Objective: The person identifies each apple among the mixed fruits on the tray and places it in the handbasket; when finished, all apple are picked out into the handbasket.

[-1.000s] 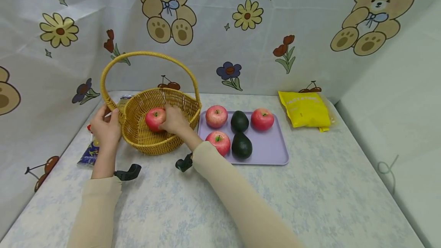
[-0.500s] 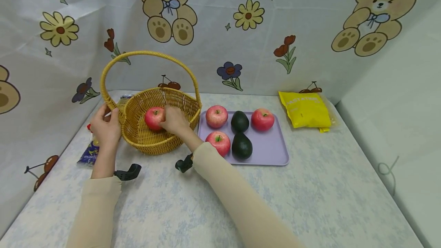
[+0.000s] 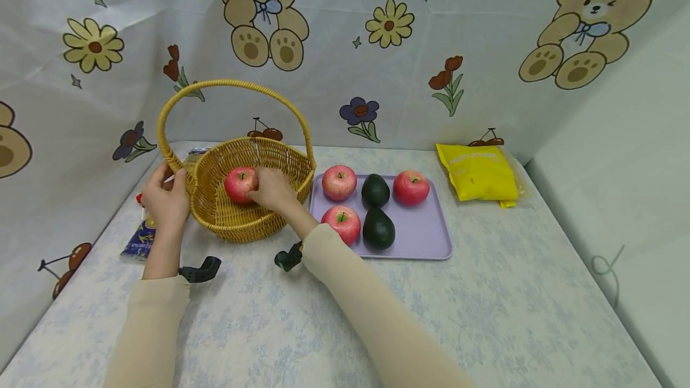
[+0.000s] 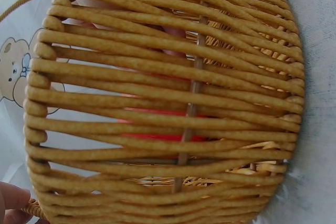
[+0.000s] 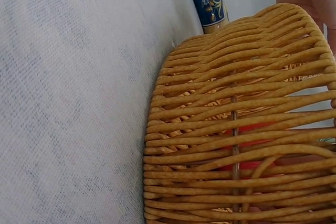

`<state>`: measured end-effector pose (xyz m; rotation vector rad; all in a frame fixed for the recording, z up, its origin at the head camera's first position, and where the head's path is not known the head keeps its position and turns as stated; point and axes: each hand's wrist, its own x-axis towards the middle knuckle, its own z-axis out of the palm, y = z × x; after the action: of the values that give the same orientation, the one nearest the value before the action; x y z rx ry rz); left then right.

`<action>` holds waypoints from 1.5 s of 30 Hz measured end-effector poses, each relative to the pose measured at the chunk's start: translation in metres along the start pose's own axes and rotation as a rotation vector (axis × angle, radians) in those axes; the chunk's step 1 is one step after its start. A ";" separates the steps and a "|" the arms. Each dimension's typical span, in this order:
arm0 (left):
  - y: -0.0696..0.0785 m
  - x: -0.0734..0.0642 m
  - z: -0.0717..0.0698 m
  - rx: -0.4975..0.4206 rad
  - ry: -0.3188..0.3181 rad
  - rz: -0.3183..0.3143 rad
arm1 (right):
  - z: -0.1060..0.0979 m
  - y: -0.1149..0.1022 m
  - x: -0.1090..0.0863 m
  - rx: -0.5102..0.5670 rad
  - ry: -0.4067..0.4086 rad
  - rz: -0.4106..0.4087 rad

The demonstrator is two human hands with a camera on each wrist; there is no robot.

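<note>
In the head view a yellow woven basket [image 3: 237, 233] with a tall arched handle stands at the left of the table. My left hand [image 3: 166, 201] pinches the handle's lower left end at the rim. Inside the basket my right hand [image 3: 275, 189] holds a red apple [image 3: 239, 185] by its right side, close over the woven bottom. The left wrist view shows that apple only as red behind the slats, and fingertips [image 4: 13, 196] of my left hand at the rim. From the right wrist, the basket's wall [image 5: 184, 177] hides most of my right hand.
Right of the basket, a lilac tray [image 3: 417, 238] bears several apples and two dark green avocados [image 3: 378, 229]. A yellow packet [image 3: 480, 172] lies at the back right. Behind my left hand is a blue spaghetti bag [image 3: 141, 241], partly covered. A patterned cloth [image 3: 334, 35] hangs behind.
The right hand has shifted the apple slightly left within the basket. My left hand keeps its place at the handle, and the tray's fruit has not moved.
</note>
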<state>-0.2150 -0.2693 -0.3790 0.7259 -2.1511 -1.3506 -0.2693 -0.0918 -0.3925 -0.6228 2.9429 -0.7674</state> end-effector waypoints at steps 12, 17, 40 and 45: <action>-0.001 0.000 -0.002 -0.037 0.003 0.028 | -0.003 0.001 -0.003 0.013 0.025 -0.025; 0.000 -0.001 -0.002 -0.035 -0.002 0.035 | -0.015 0.005 -0.013 0.182 0.038 -0.099; -0.003 0.001 -0.001 -0.021 -0.004 0.021 | -0.115 0.085 -0.109 0.542 0.331 -0.165; -0.002 0.001 -0.002 -0.022 -0.013 -0.003 | -0.136 0.128 -0.125 0.516 0.454 -0.102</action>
<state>-0.2139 -0.2719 -0.3797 0.7143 -2.1420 -1.3824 -0.2199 0.1216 -0.3422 -0.6155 2.8753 -1.8093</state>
